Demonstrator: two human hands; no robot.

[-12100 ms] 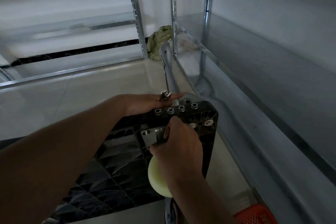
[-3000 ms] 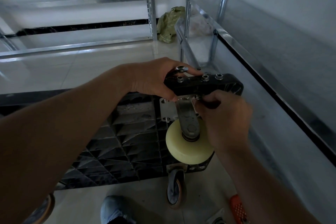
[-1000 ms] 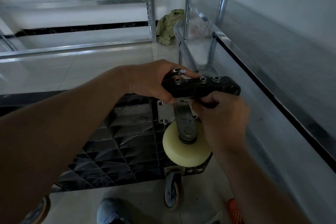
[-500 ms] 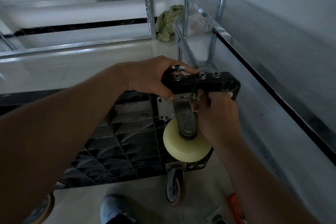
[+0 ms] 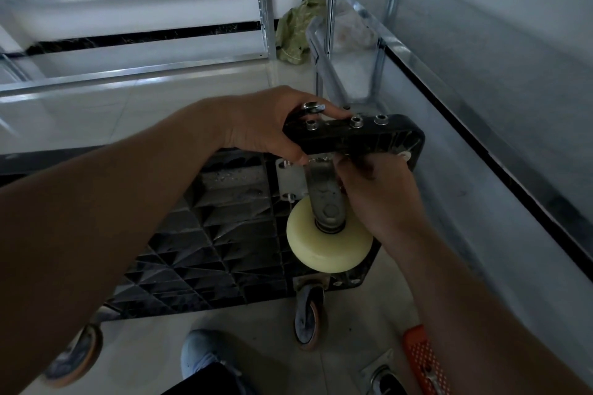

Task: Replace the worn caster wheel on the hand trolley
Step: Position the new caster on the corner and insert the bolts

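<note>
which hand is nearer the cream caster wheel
Right. The right hand sits beside the cream caster wheel, fingers up at its metal bracket. The left hand is higher, gripping the trolley deck's top edge.

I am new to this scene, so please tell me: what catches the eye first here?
The pale cream caster wheel stands out at centre against the black trolley deck, which is tipped up on edge. The left hand grips the deck's top edge, and the right hand works beside the wheel's metal bracket.
</note>
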